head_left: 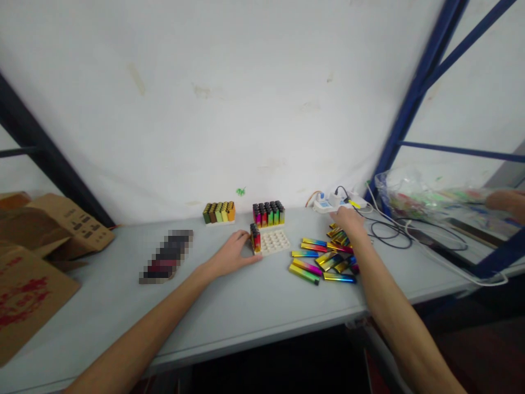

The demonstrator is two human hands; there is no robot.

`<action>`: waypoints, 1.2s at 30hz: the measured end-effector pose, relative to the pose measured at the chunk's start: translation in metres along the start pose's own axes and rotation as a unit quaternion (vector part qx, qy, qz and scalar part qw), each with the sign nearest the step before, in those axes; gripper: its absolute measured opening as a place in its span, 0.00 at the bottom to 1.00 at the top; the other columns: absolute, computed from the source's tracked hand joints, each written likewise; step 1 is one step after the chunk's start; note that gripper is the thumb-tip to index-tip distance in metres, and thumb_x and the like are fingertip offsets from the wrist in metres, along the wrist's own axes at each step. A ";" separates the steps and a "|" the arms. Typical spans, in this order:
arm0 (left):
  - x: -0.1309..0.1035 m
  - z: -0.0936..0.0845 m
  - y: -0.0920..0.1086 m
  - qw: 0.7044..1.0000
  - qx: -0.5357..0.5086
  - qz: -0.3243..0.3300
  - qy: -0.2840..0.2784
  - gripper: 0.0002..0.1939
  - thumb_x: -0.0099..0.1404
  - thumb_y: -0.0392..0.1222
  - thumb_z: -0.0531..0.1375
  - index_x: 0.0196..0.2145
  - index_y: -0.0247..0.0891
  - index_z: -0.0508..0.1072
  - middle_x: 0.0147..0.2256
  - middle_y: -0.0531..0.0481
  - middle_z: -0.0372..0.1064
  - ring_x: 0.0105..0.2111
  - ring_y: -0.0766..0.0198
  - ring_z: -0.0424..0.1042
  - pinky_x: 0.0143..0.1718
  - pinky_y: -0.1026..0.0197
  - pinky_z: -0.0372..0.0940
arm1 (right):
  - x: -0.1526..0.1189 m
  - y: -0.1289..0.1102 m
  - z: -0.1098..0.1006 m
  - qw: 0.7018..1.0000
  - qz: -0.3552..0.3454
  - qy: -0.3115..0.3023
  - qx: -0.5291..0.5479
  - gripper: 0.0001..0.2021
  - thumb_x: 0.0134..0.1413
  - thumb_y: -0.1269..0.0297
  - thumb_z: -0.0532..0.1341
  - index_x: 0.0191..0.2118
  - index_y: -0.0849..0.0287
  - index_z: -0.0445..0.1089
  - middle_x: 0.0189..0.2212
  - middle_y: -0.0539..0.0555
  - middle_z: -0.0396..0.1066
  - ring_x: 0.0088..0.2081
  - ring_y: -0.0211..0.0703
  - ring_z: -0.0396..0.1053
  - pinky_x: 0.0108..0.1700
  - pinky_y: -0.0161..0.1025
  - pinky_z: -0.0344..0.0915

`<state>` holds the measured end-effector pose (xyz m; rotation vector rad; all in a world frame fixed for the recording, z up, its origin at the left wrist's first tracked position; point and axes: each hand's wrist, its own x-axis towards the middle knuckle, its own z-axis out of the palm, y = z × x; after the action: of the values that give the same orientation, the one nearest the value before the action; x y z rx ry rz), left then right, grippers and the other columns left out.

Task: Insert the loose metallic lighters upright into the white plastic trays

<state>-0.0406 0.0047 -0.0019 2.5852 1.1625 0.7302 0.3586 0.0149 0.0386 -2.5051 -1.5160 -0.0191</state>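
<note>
White wall (262,109) behind, I am curving my empty-looking, half-open left hand (233,251) round the lighters (256,241) in the tray (275,242), a bump risking toppling them, my right hand (348,221), grip hidden, hanging over the pile (327,261).

Left hand (233,253) is cupping left end of white tray (275,242), where few lighters (256,241) are standing. Right hand (348,221) is reaching over loose lighters (325,260) on bench (246,312). Two packed trays (268,226) are standing by wall (262,98).

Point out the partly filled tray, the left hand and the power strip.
Partly filled tray (275,242): head view, bare holed top.
Left hand (233,253): head view, back of hand.
Power strip (323,207): head view, casing's left part.
</note>
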 end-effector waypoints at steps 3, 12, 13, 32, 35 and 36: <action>0.000 0.000 -0.001 1.000 0.000 0.002 0.001 0.34 0.61 0.68 0.64 0.52 0.38 0.72 0.53 0.37 0.69 0.54 0.44 0.70 0.61 0.43 0.65 | 0.004 0.000 0.013 1.000 -0.007 -0.016 -0.004 0.22 0.66 0.59 0.56 0.58 0.70 0.70 0.56 0.79 0.66 0.57 0.70 0.69 0.55 0.63 0.63; -0.001 0.000 0.000 1.000 -0.005 0.002 0.001 0.33 0.60 0.67 0.65 0.52 0.38 0.72 0.53 0.37 0.69 0.54 0.44 0.70 0.60 0.44 0.66 | 0.000 -0.040 0.022 0.977 -0.204 -0.050 0.049 0.22 0.60 0.77 0.57 0.60 0.65 0.69 0.51 0.68 0.73 0.51 0.51 0.72 0.52 0.41 0.65; -0.001 0.000 0.000 1.000 -0.006 0.001 -0.001 0.33 0.60 0.67 0.64 0.52 0.38 0.72 0.53 0.37 0.69 0.54 0.44 0.70 0.60 0.44 0.66 | -0.003 -0.043 0.021 0.972 -0.221 -0.058 0.057 0.22 0.60 0.76 0.59 0.60 0.65 0.68 0.50 0.66 0.75 0.50 0.50 0.73 0.52 0.39 0.65; -0.001 0.000 0.003 1.000 -0.013 0.002 -0.001 0.33 0.60 0.66 0.65 0.51 0.38 0.72 0.52 0.37 0.69 0.53 0.44 0.70 0.59 0.43 0.66 | -0.067 -0.098 0.010 0.774 -0.342 -0.179 0.501 0.14 0.65 0.51 0.57 0.40 0.57 0.63 0.33 0.49 0.69 0.35 0.40 0.71 0.36 0.37 0.72; -0.002 0.001 0.002 1.000 -0.015 0.005 0.003 0.32 0.61 0.66 0.65 0.52 0.38 0.71 0.52 0.38 0.69 0.53 0.44 0.70 0.58 0.43 0.66 | -0.079 -0.109 0.014 0.780 -0.346 -0.151 0.500 0.18 0.65 0.45 0.56 0.35 0.55 0.60 0.27 0.45 0.63 0.29 0.37 0.66 0.34 0.36 0.68; -0.002 0.001 0.002 1.000 -0.015 0.004 0.002 0.32 0.61 0.65 0.65 0.52 0.38 0.71 0.52 0.38 0.69 0.53 0.44 0.70 0.58 0.43 0.66 | -0.082 -0.111 0.014 0.785 -0.348 -0.135 0.494 0.20 0.66 0.43 0.55 0.34 0.55 0.59 0.26 0.44 0.61 0.28 0.37 0.64 0.33 0.36 0.66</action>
<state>-0.0399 0.0016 -0.0023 2.5680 1.1337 0.7490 0.2209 -0.0047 0.0342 -1.0898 -1.7900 0.8151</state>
